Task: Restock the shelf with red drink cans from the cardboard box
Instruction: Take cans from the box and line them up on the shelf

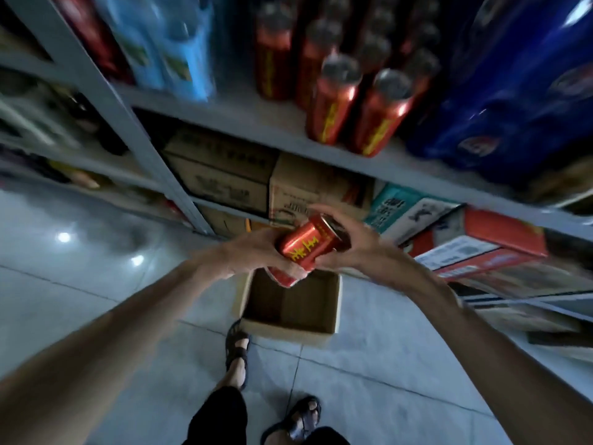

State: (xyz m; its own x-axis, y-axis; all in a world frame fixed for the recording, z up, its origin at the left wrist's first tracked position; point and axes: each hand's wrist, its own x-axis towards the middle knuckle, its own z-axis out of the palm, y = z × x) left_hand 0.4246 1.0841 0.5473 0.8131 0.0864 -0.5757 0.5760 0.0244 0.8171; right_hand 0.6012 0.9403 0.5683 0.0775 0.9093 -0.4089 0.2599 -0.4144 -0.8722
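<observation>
A red drink can (309, 244) with yellow characters lies tilted between both hands, above the open cardboard box (290, 326) on the floor. My left hand (256, 252) grips it from the left, and a second red can (282, 277) shows under that hand's fingers. My right hand (351, 242) wraps around the upper can's top end. The box interior looks dark, with no cans showing in it. On the grey shelf (256, 126) above stand several red cans (333, 101) in rows.
Blue bottle packs (167, 43) stand left of the shelved cans and a blue wrapped pack (513, 91) stands to their right. Cardboard cartons (224, 175) fill the lower shelf. A grey upright post (128, 123) runs down the left. My sandalled feet (237, 351) stand on the tiled floor.
</observation>
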